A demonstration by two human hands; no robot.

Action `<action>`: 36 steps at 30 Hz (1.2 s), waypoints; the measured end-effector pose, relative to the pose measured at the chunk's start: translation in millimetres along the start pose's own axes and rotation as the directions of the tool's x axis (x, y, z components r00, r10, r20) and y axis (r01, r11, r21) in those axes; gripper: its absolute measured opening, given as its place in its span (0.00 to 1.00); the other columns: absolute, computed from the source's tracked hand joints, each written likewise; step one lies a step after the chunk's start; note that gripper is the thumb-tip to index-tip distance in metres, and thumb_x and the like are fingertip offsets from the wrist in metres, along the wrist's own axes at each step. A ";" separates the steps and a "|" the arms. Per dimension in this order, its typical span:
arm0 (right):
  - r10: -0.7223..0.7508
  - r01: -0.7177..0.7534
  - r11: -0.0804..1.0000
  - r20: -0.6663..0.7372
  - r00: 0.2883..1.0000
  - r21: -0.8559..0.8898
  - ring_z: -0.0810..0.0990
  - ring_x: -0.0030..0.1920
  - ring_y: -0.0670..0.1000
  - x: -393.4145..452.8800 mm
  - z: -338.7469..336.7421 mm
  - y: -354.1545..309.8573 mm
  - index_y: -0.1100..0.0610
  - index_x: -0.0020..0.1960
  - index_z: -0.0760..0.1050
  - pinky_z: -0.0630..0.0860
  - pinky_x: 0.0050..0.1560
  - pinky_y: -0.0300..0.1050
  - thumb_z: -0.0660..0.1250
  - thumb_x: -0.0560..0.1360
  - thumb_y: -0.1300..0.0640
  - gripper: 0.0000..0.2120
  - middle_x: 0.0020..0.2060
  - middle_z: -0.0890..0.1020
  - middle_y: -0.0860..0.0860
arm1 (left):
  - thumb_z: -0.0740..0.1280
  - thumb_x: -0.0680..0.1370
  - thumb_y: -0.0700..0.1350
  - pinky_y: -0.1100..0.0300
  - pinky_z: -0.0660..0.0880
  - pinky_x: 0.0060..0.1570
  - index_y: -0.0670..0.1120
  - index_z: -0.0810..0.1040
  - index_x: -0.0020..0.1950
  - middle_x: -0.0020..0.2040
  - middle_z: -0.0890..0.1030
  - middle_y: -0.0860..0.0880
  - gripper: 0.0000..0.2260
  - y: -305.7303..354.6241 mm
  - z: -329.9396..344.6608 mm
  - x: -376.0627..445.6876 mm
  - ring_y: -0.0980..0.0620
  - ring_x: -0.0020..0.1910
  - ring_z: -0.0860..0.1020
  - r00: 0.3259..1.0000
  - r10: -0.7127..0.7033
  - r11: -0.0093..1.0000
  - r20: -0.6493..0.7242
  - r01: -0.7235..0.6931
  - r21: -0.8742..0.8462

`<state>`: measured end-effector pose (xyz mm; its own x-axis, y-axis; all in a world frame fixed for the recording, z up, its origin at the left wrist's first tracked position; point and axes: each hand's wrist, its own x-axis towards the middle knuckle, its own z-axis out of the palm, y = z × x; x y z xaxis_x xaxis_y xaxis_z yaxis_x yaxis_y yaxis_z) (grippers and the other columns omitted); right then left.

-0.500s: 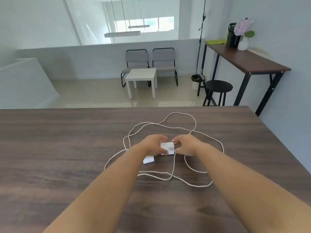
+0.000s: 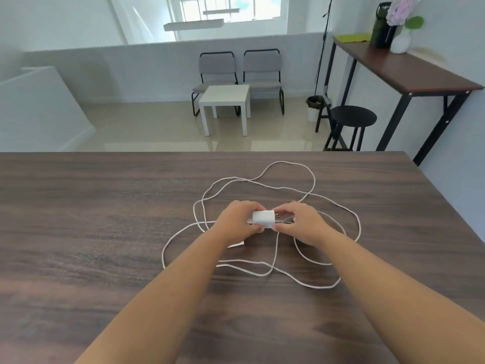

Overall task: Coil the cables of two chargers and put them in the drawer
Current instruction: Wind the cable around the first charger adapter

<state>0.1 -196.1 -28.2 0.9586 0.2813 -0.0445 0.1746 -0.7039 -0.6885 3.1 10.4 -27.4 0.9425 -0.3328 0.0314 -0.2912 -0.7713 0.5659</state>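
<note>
On the near half of the table we see both forearms reaching forward, meeting over a tangle of white cable. Nearest us, cable loops lie loose on the wood, crossing each other below the wrists; one loop bulges toward the left, another toward the right. Just under the left wrist a white corner of a second charger shows on the tabletop, mostly hidden by the arm. Above that, the left hand has fingers and thumb curled round the left end of a small white charger, held a little above the tabletop. The right hand pinches at the charger's right end, where we note something metallic and blurred; whether it is prongs or a plug we cannot tell. Beyond the hands the cable runs out in two large loops toward the far edge of the table, uncoiled. Past the table, on the pale floor, stand a small white table with two grey chairs behind it, and a black stool to the right. Farthest right, a tall desk against the wall carries a vase with pink flowers and a dark container.
</note>
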 end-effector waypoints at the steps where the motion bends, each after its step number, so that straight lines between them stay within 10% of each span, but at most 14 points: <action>1: -0.008 0.009 0.998 -0.034 0.999 0.054 0.79 0.52 0.44 -0.1 -0.4 -1.0 0.45 0.58 0.79 0.72 0.54 0.38 0.75 0.68 0.52 0.18 0.50 0.83 0.44 | 0.75 0.67 0.48 0.51 0.75 0.54 0.55 0.81 0.54 0.49 0.83 0.55 0.15 0.9 -3.9 0.6 0.52 0.51 0.77 1.000 0.014 1.000 -0.027 -0.014 -0.013; 8: 0.074 0.024 0.832 -0.155 0.985 0.555 0.78 0.40 0.46 5.2 -11.4 -31.6 0.46 0.63 0.72 0.75 0.45 0.40 0.76 0.70 0.56 0.24 0.48 0.83 0.50 | 0.77 0.68 0.43 0.70 0.73 0.43 0.53 0.81 0.54 0.45 0.82 0.59 0.16 36.6 -65.6 8.5 0.65 0.39 0.77 0.983 0.016 0.971 -0.184 -0.059 -0.231; 17: -0.097 0.097 0.689 -0.041 0.994 0.718 0.81 0.47 0.38 17.8 -17.0 -109.2 0.53 0.65 0.74 0.75 0.49 0.30 0.69 0.76 0.57 0.18 0.57 0.81 0.50 | 0.77 0.71 0.44 0.59 0.79 0.40 0.49 0.78 0.54 0.50 0.84 0.52 0.14 94.0 -129.9 18.3 0.53 0.37 0.80 0.923 -0.113 0.766 -0.367 -0.154 -0.624; 28: 0.003 0.142 0.477 -0.163 0.987 0.867 0.78 0.34 0.52 21.0 -59.7 -138.7 0.57 0.48 0.76 0.75 0.39 0.43 0.63 0.80 0.59 0.05 0.27 0.76 0.51 | 0.74 0.74 0.42 0.58 0.82 0.44 0.44 0.71 0.54 0.54 0.81 0.42 0.14 104.7 -181.7 20.5 0.47 0.46 0.83 0.872 -0.312 0.423 -0.377 -0.228 -0.877; 36: -0.007 0.350 0.677 -0.469 0.883 0.648 0.58 0.22 0.43 16.5 -139.7 -149.7 0.56 0.49 0.81 0.57 0.24 0.36 0.64 0.79 0.54 0.08 0.22 0.64 0.44 | 0.79 0.65 0.51 0.62 0.73 0.37 0.52 0.78 0.53 0.45 0.82 0.52 0.20 95.0 -182.7 12.6 0.55 0.39 0.79 0.900 -0.300 0.518 -0.315 -0.124 -0.847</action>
<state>21.2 -177.2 175.2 0.9508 -0.0524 0.3055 0.3078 0.0447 -0.9504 17.3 32.1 177.3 0.9877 0.1027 0.1179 -0.1283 0.1013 0.9865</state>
